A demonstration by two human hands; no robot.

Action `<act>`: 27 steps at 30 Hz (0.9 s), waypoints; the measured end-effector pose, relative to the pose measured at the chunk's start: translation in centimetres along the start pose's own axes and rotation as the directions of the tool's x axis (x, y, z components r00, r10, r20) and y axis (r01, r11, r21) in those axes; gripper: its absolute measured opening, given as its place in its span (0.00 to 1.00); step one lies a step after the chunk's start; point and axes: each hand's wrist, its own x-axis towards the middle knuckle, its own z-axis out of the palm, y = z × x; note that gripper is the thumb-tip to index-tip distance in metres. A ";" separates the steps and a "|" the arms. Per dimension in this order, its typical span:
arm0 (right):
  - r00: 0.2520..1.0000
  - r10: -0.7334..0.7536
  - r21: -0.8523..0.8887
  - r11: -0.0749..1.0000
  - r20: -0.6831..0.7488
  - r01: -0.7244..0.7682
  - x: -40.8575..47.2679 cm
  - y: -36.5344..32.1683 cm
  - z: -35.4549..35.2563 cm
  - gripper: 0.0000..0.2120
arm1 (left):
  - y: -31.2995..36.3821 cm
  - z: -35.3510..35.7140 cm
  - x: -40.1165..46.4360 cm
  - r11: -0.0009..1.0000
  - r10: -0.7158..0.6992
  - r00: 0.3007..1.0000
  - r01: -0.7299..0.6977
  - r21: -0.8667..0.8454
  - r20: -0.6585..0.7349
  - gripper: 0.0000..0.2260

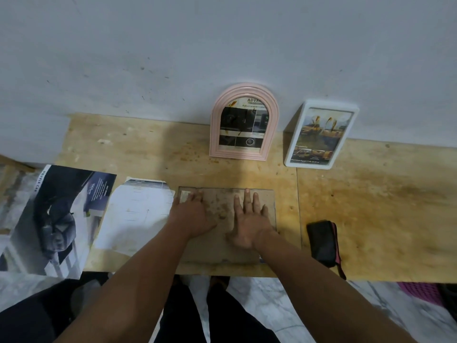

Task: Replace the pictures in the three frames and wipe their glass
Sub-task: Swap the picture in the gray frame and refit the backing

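Both of your hands lie flat and open on the brown backing board [222,219] at the near edge of the table [371,206]. Your left hand [195,216] rests palm down on the board's left part, its fingers [195,195] reaching the far left corner, where a small pale patch shows. Your right hand [249,224] presses on the right part with fingers spread wide, pointing away from you. Neither hand grips anything.

That board is rectangular, stained and mottled, with a thin dark rim around it, lying flat; you cannot tell whether glass sits beneath it.

2 more frames stand against the wall [222,45] at the far side of the table: a pink arched frame [243,122] with a dark printed picture inside, and to its right a white rectangular frame [321,134], tilted, with a yellowish picture.

Just left of the board lies a white sheet of paper [133,216], and further left a large glossy print [54,219] hangs over the table edge. A black pouch [321,241] sits to the right of the board, apart from it.
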 end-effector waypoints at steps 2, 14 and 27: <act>1.000 -0.014 0.036 0.999 -0.028 0.015 -0.1 0.1 -0.3 0.57 | 0.0 0.2 -0.2 1.000 0.009 1.000 -0.009 0.016 0.006 0.44; 0.999 0.015 -0.018 1.000 -0.051 -0.016 -0.6 2.0 -0.4 0.57 | 1.0 0.4 -0.7 1.000 -0.015 0.999 0.014 0.020 0.041 0.46; 0.976 0.027 0.113 0.994 -0.217 -0.002 -4.1 4.5 1.6 0.46 | -0.3 2.3 -4.0 0.995 0.101 0.989 -0.099 0.022 -0.112 0.37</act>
